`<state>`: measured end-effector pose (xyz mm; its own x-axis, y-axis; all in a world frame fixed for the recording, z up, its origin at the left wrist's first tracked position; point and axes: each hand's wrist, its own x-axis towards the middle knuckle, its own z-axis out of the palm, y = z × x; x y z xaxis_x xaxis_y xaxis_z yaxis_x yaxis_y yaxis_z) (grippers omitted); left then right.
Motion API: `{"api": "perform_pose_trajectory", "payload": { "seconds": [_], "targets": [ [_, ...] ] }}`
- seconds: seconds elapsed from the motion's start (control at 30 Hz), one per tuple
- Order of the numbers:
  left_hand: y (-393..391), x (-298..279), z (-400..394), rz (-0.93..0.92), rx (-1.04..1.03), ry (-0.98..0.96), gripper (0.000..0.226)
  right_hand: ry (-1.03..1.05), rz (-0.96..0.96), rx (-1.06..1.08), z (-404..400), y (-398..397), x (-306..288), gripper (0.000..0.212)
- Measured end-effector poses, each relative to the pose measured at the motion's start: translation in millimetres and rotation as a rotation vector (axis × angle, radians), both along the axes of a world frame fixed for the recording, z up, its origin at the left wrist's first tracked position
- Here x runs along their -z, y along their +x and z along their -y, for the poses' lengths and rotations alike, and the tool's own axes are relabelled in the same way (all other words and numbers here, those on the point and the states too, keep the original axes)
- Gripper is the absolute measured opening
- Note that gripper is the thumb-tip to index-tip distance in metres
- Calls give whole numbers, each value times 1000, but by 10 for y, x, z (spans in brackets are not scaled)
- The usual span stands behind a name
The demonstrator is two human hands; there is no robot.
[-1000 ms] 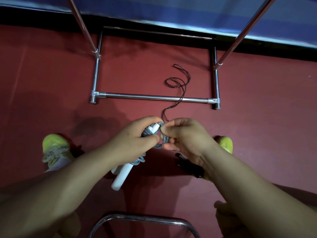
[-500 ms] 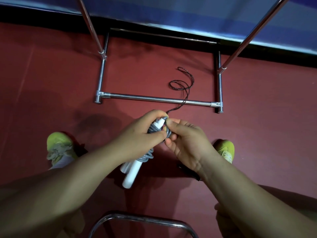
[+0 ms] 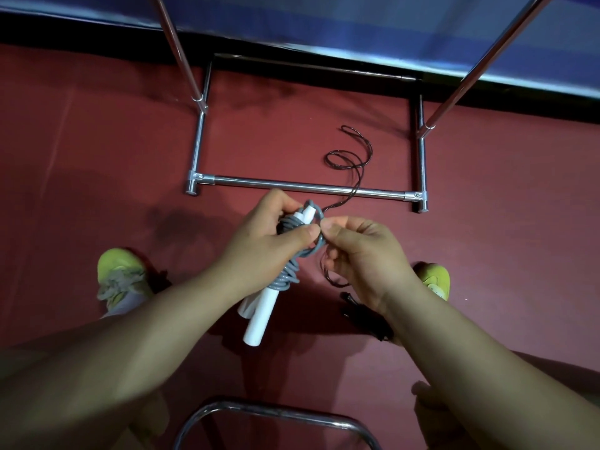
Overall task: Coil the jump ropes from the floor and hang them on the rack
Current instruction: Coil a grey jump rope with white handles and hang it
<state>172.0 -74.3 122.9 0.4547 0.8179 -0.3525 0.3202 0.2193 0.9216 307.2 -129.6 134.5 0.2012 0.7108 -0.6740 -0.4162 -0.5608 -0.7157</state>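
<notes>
My left hand [image 3: 266, 235] grips a grey jump rope [image 3: 289, 271] that is wound around its two white handles [image 3: 261, 315], which hang down below the fist. My right hand [image 3: 360, 254] pinches a loop of the grey cord at the top of the bundle, right beside my left thumb. A second, thin dark jump rope [image 3: 350, 157] lies in loose curls on the red floor, crossing the rack's front base bar; its black handles [image 3: 367, 315] show under my right wrist. The chrome rack [image 3: 305, 186] stands in front of me, its two uprights rising out of view.
My two yellow-green shoes [image 3: 120, 274] stand on the red floor either side of the hands. A curved chrome tube [image 3: 276, 414] sits at the bottom edge, close to my body. A blue wall runs along the back behind the rack.
My right hand has turned from under the bundle to a pinch on the grey loop at its top. The view has shifted slightly; the dark rope on the floor lies as before.
</notes>
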Motion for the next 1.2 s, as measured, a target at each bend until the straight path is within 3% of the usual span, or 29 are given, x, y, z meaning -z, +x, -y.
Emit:
{"api": "perform_pose_trajectory", "payload": {
  "seconds": [0.1,0.17,0.37,0.47,0.63,0.97,1.2],
  "targets": [
    [8,-73,78,126,128,-91,27,37,4,14,-40,48,-16,16],
    [29,-96,145,115,213,-10,30,94,3,-15,-60,70,-38,19],
    [27,-150,38,308,-72,-163,23,160,-70,57,-99,124,-116,14],
    [27,-154,14,358,-185,-326,31,176,55,-9,-83,144,-114,20],
    [45,-129,20,339,-230,-361,23,148,320,-117,-56,137,-115,25],
    [42,-152,59,312,-167,-363,35,156,425,-215,-54,154,-134,24],
    [41,-143,86,307,-130,-345,29,131,450,-259,-46,168,-136,19]
  ]
}}
